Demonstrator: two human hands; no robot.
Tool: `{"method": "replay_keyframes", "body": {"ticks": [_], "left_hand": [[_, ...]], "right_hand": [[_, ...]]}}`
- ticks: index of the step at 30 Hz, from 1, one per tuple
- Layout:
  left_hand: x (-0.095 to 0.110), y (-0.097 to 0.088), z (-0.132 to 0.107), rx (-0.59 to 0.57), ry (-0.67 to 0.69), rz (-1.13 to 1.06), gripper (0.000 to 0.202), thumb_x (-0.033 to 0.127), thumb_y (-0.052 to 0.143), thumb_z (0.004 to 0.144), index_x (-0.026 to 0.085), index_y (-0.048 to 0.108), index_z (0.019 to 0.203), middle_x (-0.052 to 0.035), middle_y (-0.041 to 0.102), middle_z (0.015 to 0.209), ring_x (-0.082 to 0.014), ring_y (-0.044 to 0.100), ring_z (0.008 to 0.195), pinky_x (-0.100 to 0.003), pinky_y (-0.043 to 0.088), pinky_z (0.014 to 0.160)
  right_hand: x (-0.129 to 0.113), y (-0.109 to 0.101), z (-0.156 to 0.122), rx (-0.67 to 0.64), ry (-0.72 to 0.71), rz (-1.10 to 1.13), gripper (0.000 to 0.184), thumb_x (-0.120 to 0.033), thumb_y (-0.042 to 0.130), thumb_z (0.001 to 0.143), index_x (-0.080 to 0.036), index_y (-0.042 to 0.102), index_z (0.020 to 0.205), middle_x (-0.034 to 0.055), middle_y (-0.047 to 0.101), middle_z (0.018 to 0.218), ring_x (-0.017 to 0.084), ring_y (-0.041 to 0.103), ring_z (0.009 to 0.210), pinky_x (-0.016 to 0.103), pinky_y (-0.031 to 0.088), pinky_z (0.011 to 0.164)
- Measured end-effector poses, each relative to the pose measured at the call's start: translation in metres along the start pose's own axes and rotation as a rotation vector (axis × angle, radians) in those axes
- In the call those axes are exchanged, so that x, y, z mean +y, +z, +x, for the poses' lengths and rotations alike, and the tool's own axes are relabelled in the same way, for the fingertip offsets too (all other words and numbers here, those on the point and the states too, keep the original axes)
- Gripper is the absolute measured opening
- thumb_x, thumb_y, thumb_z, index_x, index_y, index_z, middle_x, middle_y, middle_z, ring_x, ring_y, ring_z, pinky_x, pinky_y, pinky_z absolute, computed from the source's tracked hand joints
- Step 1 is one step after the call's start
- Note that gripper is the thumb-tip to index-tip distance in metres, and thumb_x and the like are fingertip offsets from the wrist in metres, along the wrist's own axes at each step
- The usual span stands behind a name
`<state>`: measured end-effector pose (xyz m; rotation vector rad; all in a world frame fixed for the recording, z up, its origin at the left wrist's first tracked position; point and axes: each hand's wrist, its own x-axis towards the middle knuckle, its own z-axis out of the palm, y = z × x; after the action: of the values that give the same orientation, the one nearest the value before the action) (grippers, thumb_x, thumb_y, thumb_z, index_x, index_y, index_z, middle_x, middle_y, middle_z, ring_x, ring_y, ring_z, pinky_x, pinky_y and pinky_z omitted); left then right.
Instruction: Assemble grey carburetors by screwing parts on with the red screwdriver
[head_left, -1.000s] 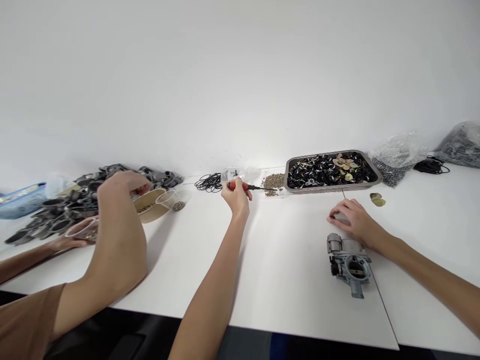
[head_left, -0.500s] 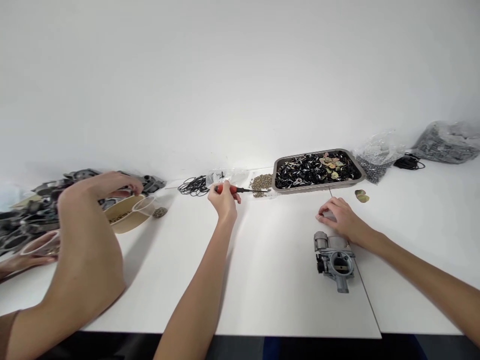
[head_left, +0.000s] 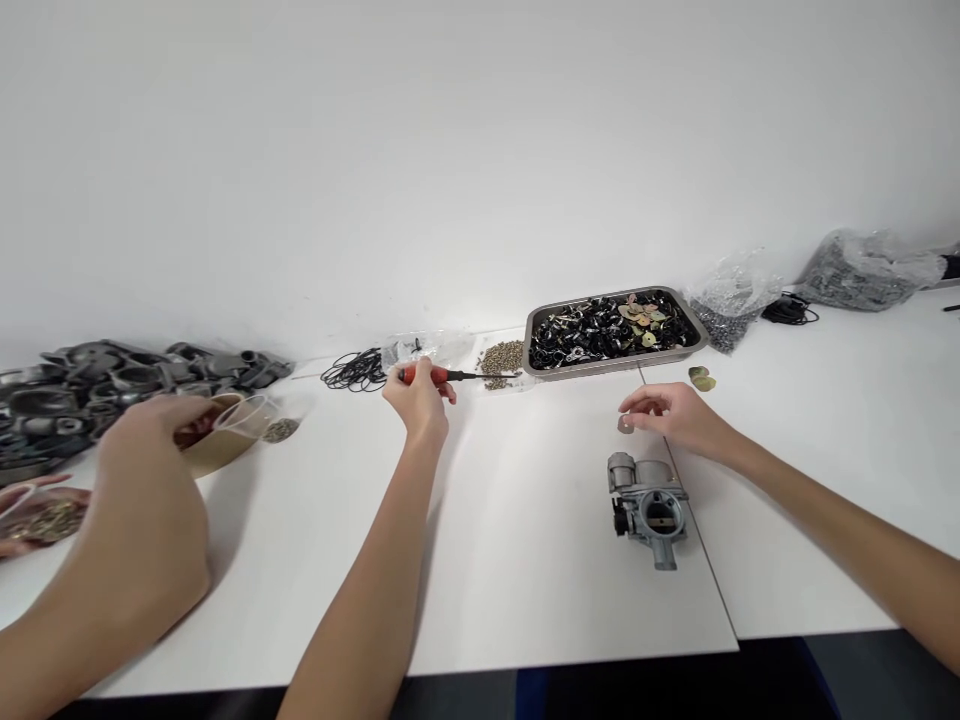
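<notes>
My left hand (head_left: 420,405) is closed around the red handle of a screwdriver (head_left: 441,374). The screwdriver's dark shaft points right, and its tip is at a pile of small brass-coloured screws (head_left: 501,357); whether a screw sits on the tip is too small to tell. Between the fingertips of my right hand (head_left: 679,415) is a small thin metal disc (head_left: 625,425), held just above the table. Below that hand a grey metal carburetor (head_left: 651,505) rests on the white table, its round bore facing me. Two yellowish discs (head_left: 702,379) lie right of the hand.
A metal tray (head_left: 619,371) of black parts and some discs stands at the back. Beside it are plastic bags (head_left: 862,270) and black rings (head_left: 354,370). At left, a co-worker's hand (head_left: 161,418) reaches into a tan container (head_left: 217,452), near heaped grey castings (head_left: 90,390).
The view has shifted, so the table things appear farther left. The disc in my right hand now shows plainly. The co-worker's hand has gone down into the tan container.
</notes>
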<state>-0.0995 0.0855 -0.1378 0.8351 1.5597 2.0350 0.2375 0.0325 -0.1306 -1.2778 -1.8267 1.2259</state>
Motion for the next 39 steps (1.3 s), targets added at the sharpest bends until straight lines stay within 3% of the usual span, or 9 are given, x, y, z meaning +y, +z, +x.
{"method": "replay_keyframes", "body": {"ticks": [3, 7, 11, 14, 20, 31, 39], "left_hand": [[0.001, 0.001, -0.001, 0.003, -0.003, 0.001, 0.016, 0.021, 0.056, 0.072, 0.019, 0.04, 0.07, 0.0068, 0.053, 0.051, -0.0092, 0.041, 0.027, -0.023, 0.03, 0.028], [0.001, 0.001, -0.001, 0.01, -0.006, -0.003, 0.016, 0.02, 0.056, 0.075, 0.019, 0.041, 0.069, 0.0063, 0.052, 0.049, -0.0084, 0.04, 0.027, -0.023, 0.03, 0.028], [0.0, 0.001, 0.0, 0.006, -0.007, 0.008, 0.018, 0.02, 0.057, 0.077, 0.02, 0.042, 0.068, 0.0058, 0.053, 0.05, -0.0074, 0.043, 0.031, -0.021, 0.032, 0.029], [-0.001, 0.0, 0.001, 0.007, -0.006, 0.015, 0.023, 0.024, 0.061, 0.078, 0.02, 0.041, 0.066, 0.0058, 0.052, 0.049, -0.0063, 0.042, 0.032, -0.02, 0.032, 0.029], [-0.004, -0.001, 0.004, -0.002, 0.019, 0.003, 0.03, 0.03, 0.066, 0.076, 0.021, 0.04, 0.064, 0.0053, 0.052, 0.05, -0.006, 0.042, 0.032, -0.021, 0.032, 0.029], [-0.002, -0.002, 0.001, -0.01, 0.024, 0.044, 0.025, 0.022, 0.058, 0.083, 0.02, 0.04, 0.066, 0.0061, 0.053, 0.051, -0.0044, 0.043, 0.033, -0.02, 0.032, 0.035], [0.006, 0.004, -0.001, 0.028, -0.007, 0.046, 0.017, 0.017, 0.057, 0.076, 0.018, 0.043, 0.067, 0.0058, 0.052, 0.046, -0.0083, 0.043, 0.03, -0.021, 0.033, 0.03]], "right_hand": [[-0.017, -0.008, -0.007, -0.124, 0.012, 0.158, 0.024, -0.034, 0.071, 0.075, -0.013, 0.068, 0.086, 0.0066, 0.071, 0.083, 0.015, 0.065, 0.078, 0.029, 0.049, 0.074], [-0.042, -0.016, -0.021, -0.282, 0.055, 0.238, 0.021, -0.031, 0.077, 0.071, -0.013, 0.069, 0.079, 0.0047, 0.07, 0.075, 0.011, 0.062, 0.064, 0.025, 0.049, 0.063], [-0.055, -0.021, -0.031, -0.492, 0.08, 0.22, 0.017, -0.029, 0.076, 0.073, -0.013, 0.069, 0.078, 0.0041, 0.069, 0.072, 0.012, 0.063, 0.063, 0.025, 0.05, 0.06], [-0.056, -0.023, -0.033, -0.59, 0.012, 0.128, 0.016, -0.028, 0.075, 0.075, -0.015, 0.07, 0.083, 0.0037, 0.069, 0.076, 0.013, 0.063, 0.071, 0.025, 0.05, 0.064], [-0.058, -0.023, -0.034, -0.609, -0.043, 0.009, 0.006, -0.022, 0.067, 0.079, -0.016, 0.068, 0.08, 0.002, 0.066, 0.074, 0.011, 0.056, 0.068, 0.026, 0.045, 0.064], [-0.06, -0.019, -0.04, -0.647, -0.146, -0.088, 0.009, -0.02, 0.063, 0.08, -0.019, 0.069, 0.087, 0.0012, 0.062, 0.073, 0.011, 0.054, 0.067, 0.028, 0.046, 0.069], [-0.06, -0.016, -0.042, -0.663, -0.263, -0.13, 0.021, -0.009, 0.056, 0.079, -0.018, 0.07, 0.092, 0.0046, 0.064, 0.086, 0.01, 0.053, 0.072, 0.024, 0.045, 0.066]]}}
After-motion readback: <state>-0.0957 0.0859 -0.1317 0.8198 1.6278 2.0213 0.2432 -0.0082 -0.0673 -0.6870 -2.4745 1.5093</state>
